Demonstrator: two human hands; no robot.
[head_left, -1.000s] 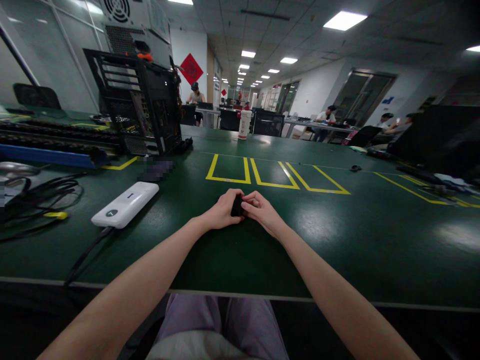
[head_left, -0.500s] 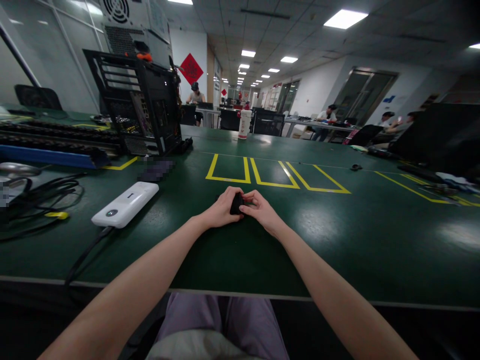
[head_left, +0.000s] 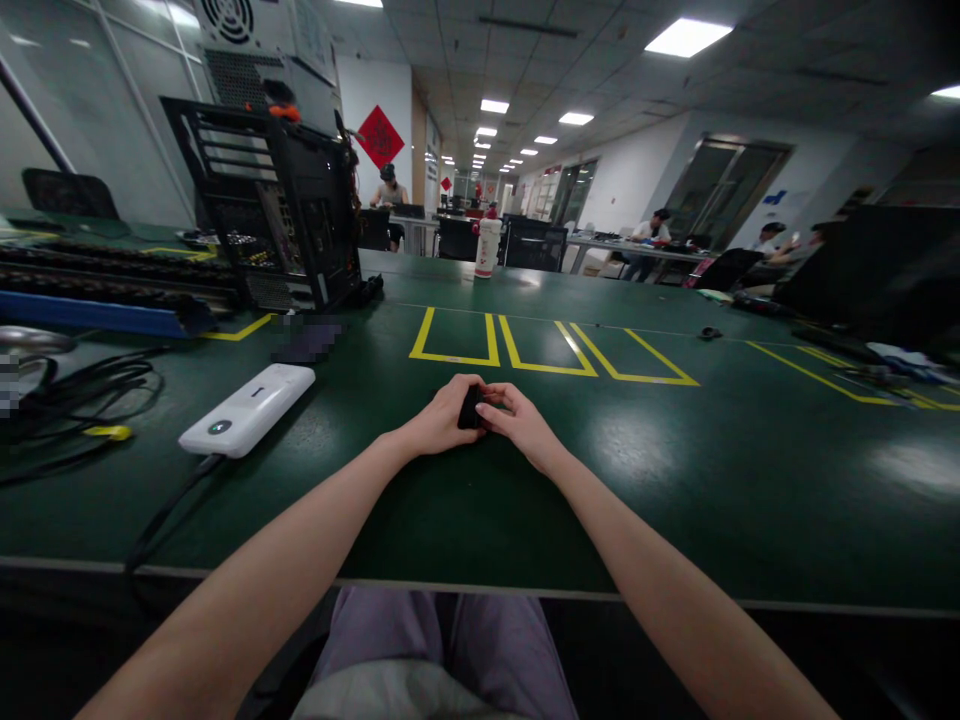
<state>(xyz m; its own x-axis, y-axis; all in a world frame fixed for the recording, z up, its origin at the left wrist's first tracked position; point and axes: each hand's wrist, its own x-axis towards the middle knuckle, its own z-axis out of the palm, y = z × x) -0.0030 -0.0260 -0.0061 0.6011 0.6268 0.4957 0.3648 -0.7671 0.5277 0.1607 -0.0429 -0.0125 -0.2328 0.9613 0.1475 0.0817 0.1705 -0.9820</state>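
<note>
Between my two hands is a small black object (head_left: pixel 469 408), mostly covered by fingers, so its kind does not show. My left hand (head_left: pixel 444 418) wraps round it from the left, thumb on the near side and fingers over the far side. From the right, my right hand (head_left: pixel 517 422) pinches at its right end with thumb and fingertips. Both hands rest low over the green table (head_left: pixel 465 520), just in front of yellow tape outlines (head_left: pixel 454 359).
At left lie a white power bank (head_left: pixel 251 408) with a black cable, a dark blurred item (head_left: pixel 307 342) and coiled cables (head_left: pixel 97 400). Behind stands an open black computer case (head_left: pixel 277 200). A white bottle (head_left: pixel 487 248) is at the far edge; a small black piece (head_left: pixel 709 333) lies right.
The right thumb and fingertips have shifted slightly left against the black object. The left hand keeps its grip; the whole view has drifted a little.
</note>
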